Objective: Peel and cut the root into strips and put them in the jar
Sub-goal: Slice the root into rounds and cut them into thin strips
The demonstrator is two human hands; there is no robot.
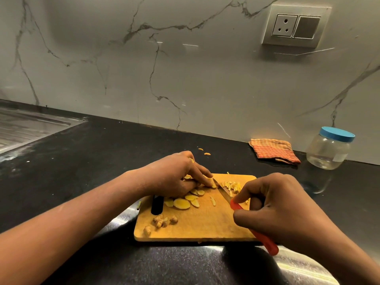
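Observation:
On the wooden cutting board [205, 225] my left hand [176, 175] pinches a stack of yellow root slices [210, 183] against the board. My right hand [275, 208] grips a red-handled knife [225, 194], its blade tip set against the held slices. Loose slices [182, 203] lie under and in front of my left hand. A small heap of cut strips [233, 186] sits at the board's far right. Brown peel chunks [162, 221] lie near the board's front left. The clear jar [329, 150] with a blue lid stands shut at the far right, by the wall.
A folded orange striped cloth [274, 151] lies left of the jar. Two small peel bits [204, 152] rest on the black counter behind the board. A steel sink drainboard [26, 128] is at the far left. A wall socket [296, 25] is above.

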